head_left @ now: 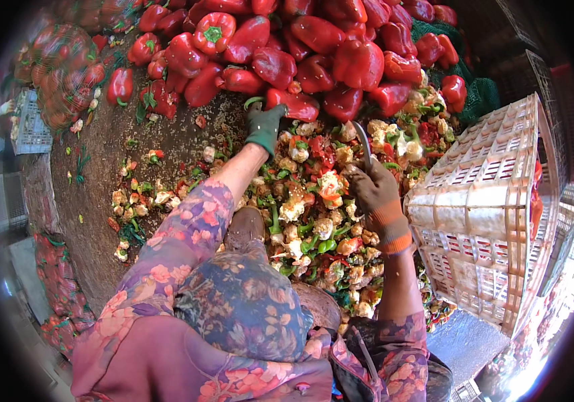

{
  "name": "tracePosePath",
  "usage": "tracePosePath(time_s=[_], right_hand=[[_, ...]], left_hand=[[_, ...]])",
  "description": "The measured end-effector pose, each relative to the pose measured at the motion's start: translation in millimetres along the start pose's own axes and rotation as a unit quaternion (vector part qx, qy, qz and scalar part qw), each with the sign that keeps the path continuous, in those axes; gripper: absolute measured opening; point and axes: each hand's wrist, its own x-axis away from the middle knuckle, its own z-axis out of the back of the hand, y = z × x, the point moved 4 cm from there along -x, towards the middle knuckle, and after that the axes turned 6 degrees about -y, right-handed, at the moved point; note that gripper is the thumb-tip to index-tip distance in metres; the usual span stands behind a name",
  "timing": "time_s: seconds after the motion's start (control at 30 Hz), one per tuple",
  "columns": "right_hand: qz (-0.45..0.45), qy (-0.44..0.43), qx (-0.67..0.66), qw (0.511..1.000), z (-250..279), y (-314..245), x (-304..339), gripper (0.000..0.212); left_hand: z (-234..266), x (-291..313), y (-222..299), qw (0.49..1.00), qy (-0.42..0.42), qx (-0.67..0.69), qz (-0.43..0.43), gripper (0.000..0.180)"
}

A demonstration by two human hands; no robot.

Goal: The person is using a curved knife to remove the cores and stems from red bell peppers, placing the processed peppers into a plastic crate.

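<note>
— What is the left hand doing at the pepper pile?

— The left hand (263, 127), in a dark green knit glove, stretches out on a nearly straight arm in a flowered sleeve. Its fingers close around the green stem of a red pepper (294, 104) lying at the near edge of the heap of red peppers (314, 47) on the dirt ground (99, 161).

— And the right hand?

— The right hand (374, 194), in a brown glove with an orange cuff, is raised with the elbow bent, fist wrapped tight on the handle of a small knife (363, 142), its grey blade pointing up and away.

— What lies between the hands?

— A litter of trimmings (314, 228): pale seed cores, green stems, red scraps, spread across the ground in front of the person's knees.

— Anything alongside?

— A whitish slatted plastic crate (488, 208) stands tipped just right of the scraps. Mesh sacks of peppers (66, 67) sit at the far left.
</note>
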Motion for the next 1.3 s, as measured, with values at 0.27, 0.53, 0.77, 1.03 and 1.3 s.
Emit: tracePosePath(time_s=[0.27,0.53,0.77,1.03,1.3], right_hand=[[-0.021,-0.072,-0.081,0.994,-33.2,-15.7,-77.1,0.007],[0.035,-0.071,0.009,0.997,-18.8,-11.7,-42.5,0.018],[0.18,-0.093,0.224,0.953,-41.7,-66.4,-45.8,0.019],[-0.07,-0.023,-0.09,0.993,-22.5,10.6,26.8,0.013],[0.01,-0.117,-0.267,0.956,-1.3,-47.2,5.4,0.044]], left_hand=[[-32.6,-2.1,35.0,0.943,-0.121,0.195,0.239,0.024],[11.9,31.3,98.6,0.963,-0.035,-0.099,-0.247,0.033],[9.9,82.7,182.5,0.884,-0.251,-0.183,-0.35,0.04],[-2.2,91.6,140.2,0.945,-0.312,0.031,-0.094,0.044],[-22.0,130.6,179.2,0.886,-0.445,0.115,-0.058,0.048]])
